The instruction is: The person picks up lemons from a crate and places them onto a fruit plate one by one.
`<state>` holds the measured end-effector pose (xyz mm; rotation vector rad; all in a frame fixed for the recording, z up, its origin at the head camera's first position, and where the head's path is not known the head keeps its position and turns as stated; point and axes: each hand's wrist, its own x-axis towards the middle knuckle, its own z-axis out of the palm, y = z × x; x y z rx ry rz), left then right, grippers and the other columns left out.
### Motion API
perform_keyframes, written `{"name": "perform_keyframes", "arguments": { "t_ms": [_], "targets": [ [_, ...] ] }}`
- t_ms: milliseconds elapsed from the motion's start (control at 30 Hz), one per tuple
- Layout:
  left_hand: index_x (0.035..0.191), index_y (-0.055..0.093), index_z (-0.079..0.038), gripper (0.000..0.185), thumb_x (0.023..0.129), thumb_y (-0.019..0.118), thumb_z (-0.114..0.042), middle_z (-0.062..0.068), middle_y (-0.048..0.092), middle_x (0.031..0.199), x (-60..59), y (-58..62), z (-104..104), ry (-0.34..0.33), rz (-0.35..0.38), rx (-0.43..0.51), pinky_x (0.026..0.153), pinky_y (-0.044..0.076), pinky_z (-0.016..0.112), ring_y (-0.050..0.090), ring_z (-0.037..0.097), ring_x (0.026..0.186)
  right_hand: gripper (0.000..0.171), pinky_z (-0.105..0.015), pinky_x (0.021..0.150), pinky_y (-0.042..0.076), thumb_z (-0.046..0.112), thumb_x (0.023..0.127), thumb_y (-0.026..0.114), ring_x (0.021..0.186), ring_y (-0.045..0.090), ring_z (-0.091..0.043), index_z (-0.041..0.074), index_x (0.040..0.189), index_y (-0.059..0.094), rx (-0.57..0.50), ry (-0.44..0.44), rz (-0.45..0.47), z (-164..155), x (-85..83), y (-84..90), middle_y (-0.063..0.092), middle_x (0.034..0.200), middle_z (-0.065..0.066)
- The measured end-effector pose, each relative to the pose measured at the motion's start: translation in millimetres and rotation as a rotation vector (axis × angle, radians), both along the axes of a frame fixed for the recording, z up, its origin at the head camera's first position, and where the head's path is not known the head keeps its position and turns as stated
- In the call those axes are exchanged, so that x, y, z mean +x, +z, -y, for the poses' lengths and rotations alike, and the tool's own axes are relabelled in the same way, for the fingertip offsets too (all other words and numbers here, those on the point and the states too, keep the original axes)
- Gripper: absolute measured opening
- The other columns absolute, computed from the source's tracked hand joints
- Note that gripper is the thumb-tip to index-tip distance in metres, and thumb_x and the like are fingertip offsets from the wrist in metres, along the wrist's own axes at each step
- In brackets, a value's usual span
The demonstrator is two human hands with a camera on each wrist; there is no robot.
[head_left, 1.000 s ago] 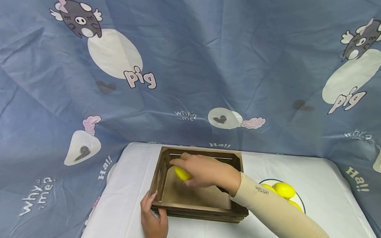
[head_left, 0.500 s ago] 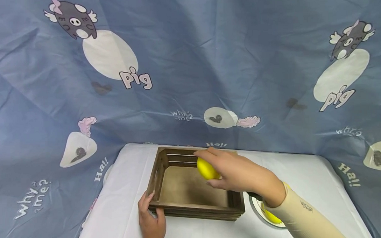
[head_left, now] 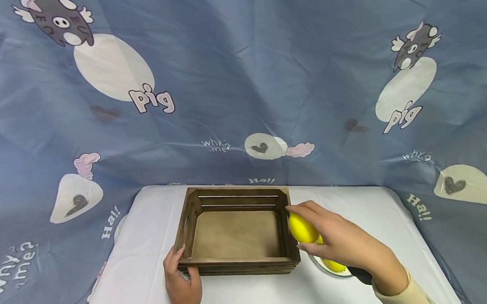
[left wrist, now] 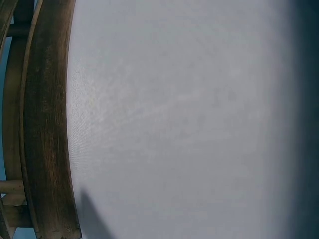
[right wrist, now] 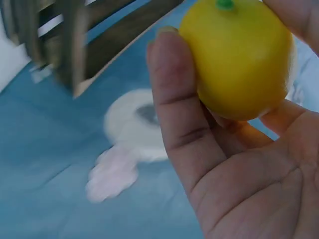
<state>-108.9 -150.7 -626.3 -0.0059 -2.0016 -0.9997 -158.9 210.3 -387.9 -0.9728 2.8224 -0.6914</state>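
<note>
My right hand (head_left: 343,238) holds a yellow lemon (head_left: 302,228) between thumb and fingers, just beside the right end of a brown wooden crate (head_left: 239,261). In the right wrist view the lemon (right wrist: 239,64) shows a green stem tip. At the crate's front left corner, my left hand (head_left: 183,284) grips the rim. The crate's bare floor shows in the head view. A plate (head_left: 341,275) lies right of the crate, under my right hand, with a lemon (head_left: 334,265) on it; the hand hides much of the plate.
A white cloth (head_left: 232,295) covers the table. Behind it and along both sides hangs a blue sheet (head_left: 209,90) printed with pigs. In the left wrist view a crate slat (left wrist: 47,119) runs along the left edge.
My right hand has moved right, carrying the lemon out from over the crate to its right end. The left hand stays at the crate corner. The head view has shifted right.
</note>
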Motion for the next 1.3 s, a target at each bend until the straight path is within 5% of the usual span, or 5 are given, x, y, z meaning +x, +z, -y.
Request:
{"name": "perform_keyframes", "arguments": {
  "t_ms": [300,500,667,967,1300],
  "targets": [
    [0.139,0.047,-0.002,0.061,0.08,0.053,0.01,0.03,0.052,0.14,-1.3,-1.2,0.7,-0.011,-0.009,0.006,0.112,0.033,0.019,0.047,0.02,0.136,0.08,-0.035,0.08,0.057,0.026,0.085,0.088,0.099,0.059,-0.014,0.011,0.152,0.047,-0.094,-0.33,-0.02,-61.8,30.5,-38.6,0.061,0.135,-0.004],
    [0.138,0.047,-0.001,0.061,0.078,0.053,0.01,0.03,0.052,0.14,-0.7,-1.6,1.2,-0.003,-0.016,0.003,0.113,0.032,0.019,0.047,0.02,0.136,0.078,-0.049,0.083,0.057,0.017,0.083,0.089,0.106,0.062,-0.028,0.004,0.148,0.049,-0.09,-0.466,-0.056,-76.4,43.7,-87.4,0.057,0.136,-0.014],
    [0.137,0.048,0.0,0.06,0.078,0.053,0.01,0.031,0.053,0.138,-1.3,-1.4,0.0,0.007,-0.023,0.001,0.113,0.032,0.019,0.048,0.02,0.135,0.081,-0.06,0.081,0.057,0.013,0.077,0.091,0.107,0.063,-0.04,0.005,0.147,0.051,-0.04,-0.546,-0.187,-65.0,50.8,-130.3,0.052,0.131,-0.021],
    [0.137,0.049,-0.001,0.06,0.079,0.056,0.013,0.029,0.053,0.139,-0.7,-2.0,-2.0,0.018,0.004,0.02,0.112,0.032,0.018,0.049,0.022,0.134,0.081,-0.054,0.078,0.049,0.023,0.07,0.095,0.105,0.059,-0.041,0.005,0.141,0.059,0.046,-0.51,-0.37,-45.7,44.9,-170.2,0.061,0.122,-0.018],
    [0.143,0.047,-0.006,0.066,0.081,0.058,0.015,0.026,0.05,0.145,2.1,5.2,-2.0,0.008,0.062,0.015,0.113,0.03,0.017,0.051,0.044,0.129,0.079,-0.044,0.07,0.038,0.03,0.071,0.095,0.106,0.053,-0.038,0.005,0.139,0.063,0.15,-0.49,-0.38,-36.7,36.4,-188.3,0.062,0.121,-0.015]
  ]
}}
